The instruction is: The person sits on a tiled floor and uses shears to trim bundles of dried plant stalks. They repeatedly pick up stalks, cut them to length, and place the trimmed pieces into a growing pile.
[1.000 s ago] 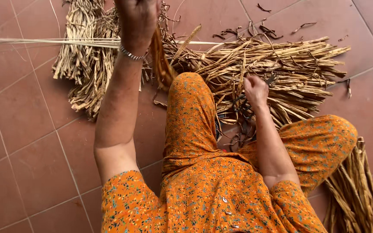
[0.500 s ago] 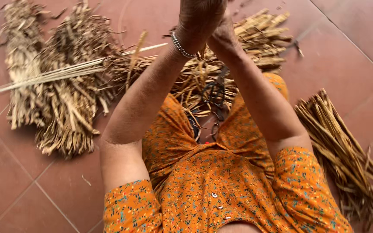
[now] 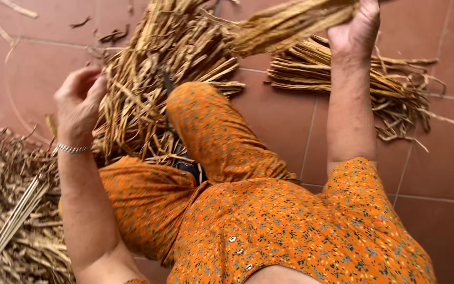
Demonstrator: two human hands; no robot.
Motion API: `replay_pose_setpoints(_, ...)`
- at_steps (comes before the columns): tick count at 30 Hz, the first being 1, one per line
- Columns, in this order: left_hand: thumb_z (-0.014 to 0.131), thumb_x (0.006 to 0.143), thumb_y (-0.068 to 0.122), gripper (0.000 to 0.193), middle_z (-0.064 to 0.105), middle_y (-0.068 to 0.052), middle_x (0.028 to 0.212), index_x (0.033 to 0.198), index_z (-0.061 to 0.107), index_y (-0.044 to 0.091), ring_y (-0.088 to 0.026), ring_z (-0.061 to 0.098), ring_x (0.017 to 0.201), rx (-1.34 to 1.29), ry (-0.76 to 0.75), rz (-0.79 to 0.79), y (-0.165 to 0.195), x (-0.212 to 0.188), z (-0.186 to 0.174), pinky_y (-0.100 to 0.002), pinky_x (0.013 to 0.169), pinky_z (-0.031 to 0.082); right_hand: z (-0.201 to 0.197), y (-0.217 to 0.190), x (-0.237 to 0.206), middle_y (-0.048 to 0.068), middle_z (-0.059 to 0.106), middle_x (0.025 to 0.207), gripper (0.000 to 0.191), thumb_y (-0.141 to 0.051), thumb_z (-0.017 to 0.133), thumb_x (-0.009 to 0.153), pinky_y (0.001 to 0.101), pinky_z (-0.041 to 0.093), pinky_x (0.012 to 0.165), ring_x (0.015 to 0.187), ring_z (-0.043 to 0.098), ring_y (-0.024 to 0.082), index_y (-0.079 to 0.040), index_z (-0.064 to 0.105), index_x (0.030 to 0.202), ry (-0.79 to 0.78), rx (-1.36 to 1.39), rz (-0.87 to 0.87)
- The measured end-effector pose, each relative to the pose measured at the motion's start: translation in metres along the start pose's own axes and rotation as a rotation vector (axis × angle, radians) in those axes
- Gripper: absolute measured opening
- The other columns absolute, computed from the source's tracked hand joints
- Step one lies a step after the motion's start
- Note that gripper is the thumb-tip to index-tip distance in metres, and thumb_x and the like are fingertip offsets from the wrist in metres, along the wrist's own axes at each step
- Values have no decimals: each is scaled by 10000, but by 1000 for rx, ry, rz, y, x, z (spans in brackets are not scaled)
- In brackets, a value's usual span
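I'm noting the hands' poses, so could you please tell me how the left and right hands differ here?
The right hand is raised high and closed around a bundle of dry straw; the left hand is low, open, holding nothing, beside the straw pile. The left wrist wears a bracelet; the right shows none. Both are bare.

red floor tiles point(image 3: 437, 173), pale thin sticks point(image 3: 11, 223) lower left, scattered dry scraps point(image 3: 112, 36)

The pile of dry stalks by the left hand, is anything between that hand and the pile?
Nothing visible. The left hand is open at the edge of the pile of dry stalks, its fingers right beside the stalks, with only bare tile floor around. The right hand grips a separate bundle.
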State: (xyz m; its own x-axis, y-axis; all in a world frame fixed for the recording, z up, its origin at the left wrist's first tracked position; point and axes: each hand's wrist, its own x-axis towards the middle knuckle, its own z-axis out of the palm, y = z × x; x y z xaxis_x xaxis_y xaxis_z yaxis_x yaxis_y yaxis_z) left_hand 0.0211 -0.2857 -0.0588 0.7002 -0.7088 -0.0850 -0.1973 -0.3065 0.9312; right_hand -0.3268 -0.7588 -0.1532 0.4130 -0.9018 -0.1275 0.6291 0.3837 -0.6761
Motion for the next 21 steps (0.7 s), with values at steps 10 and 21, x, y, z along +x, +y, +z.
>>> replay_pose_setpoints(10, 641, 1075, 144, 249, 739, -104, 1149, 1312, 661, 70, -139, 719, 948, 52, 98, -411, -44, -5, 15, -294, 826, 582, -176, -65, -25, 168, 768, 913, 301, -380, 671, 983, 557, 644, 961, 876, 780, 320, -83, 659, 940, 582, 171, -122)
replay_pose_setpoints(21, 691, 1000, 130, 264, 721, -118, 1162, 1245, 672, 33, -192, 725, 968, 129, 54, -504, -102, 14, 24, -336, 884, 637, -194, -73, -36, 168, 549, 1460, 823, -647, 723, 880, 733, 331, 1083, 1347, 524, 385, -163, 443, 1484, 798, -447, 325)
